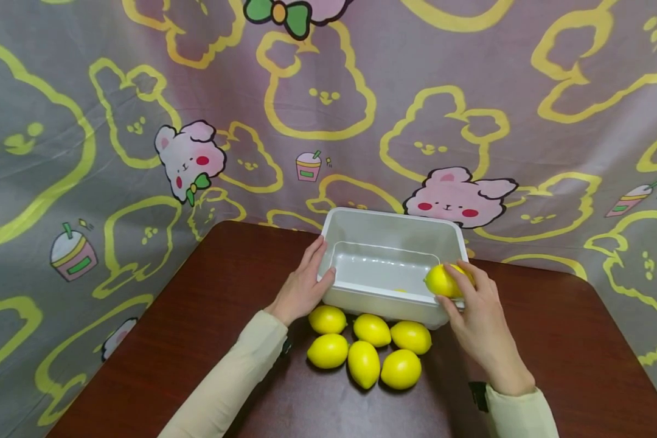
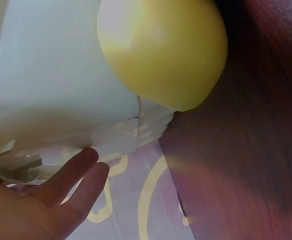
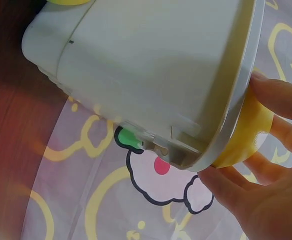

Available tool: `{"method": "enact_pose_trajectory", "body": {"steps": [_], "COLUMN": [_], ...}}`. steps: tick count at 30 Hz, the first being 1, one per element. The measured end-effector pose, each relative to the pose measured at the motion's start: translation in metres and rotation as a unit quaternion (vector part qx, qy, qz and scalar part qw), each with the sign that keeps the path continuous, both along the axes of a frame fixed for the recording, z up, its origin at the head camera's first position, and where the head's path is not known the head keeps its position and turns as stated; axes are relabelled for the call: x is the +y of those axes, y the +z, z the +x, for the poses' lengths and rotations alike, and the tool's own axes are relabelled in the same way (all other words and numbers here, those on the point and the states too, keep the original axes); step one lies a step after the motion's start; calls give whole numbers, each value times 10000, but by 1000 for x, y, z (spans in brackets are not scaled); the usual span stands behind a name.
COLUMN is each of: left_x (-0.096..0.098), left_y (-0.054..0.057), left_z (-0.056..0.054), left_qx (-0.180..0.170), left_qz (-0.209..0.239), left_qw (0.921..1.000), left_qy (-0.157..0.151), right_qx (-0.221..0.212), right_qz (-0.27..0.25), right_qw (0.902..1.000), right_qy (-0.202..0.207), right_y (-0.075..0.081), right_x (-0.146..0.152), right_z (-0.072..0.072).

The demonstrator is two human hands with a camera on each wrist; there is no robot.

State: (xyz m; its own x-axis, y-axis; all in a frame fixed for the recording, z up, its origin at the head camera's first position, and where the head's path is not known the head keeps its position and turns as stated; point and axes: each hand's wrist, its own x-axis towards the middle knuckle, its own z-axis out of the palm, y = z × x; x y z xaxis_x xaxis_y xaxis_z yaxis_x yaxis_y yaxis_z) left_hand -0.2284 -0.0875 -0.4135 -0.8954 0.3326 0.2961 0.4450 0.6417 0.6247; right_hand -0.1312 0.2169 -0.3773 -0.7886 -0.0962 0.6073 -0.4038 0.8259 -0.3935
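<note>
A white plastic bin (image 1: 394, 307) stands on the table, its inside partly hidden behind the front wall. My left hand (image 1: 305, 286) grips its left end, thumb over the rim and fingers along the outside. In the left wrist view, two fingers (image 2: 86, 187) lie near the bin's end wall. My right hand (image 1: 484, 322) holds a yellow lemon (image 1: 440, 281) at the bin's front right corner, thumb on the near side and fingers over the top. In the right wrist view that lemon (image 3: 248, 132) shows just past the rim.
Several lemons (image 1: 364, 364) lie in two rows on the dark wooden table (image 1: 241, 274), close before the bin. A bit of yellow (image 1: 399, 290) peeks over the front rim from inside. Behind the table hangs a grey cloth (image 1: 356, 158) with cartoon animals.
</note>
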Motion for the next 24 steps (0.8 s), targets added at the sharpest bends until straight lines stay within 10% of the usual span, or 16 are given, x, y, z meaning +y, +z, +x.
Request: {"method": "enact_pose_trajectory", "body": {"steps": [24], "left_x": [1], "left_y": [0], "left_z": [1], "left_qx": [-72], "left_qz": [-13], "left_qw": [10000], "left_qy": [41], "right_qx": [276], "right_qz": [-35], "right_qw": [9994], "right_qy": [183], "right_y": [2], "right_x": [-3], "right_z": [10]}}
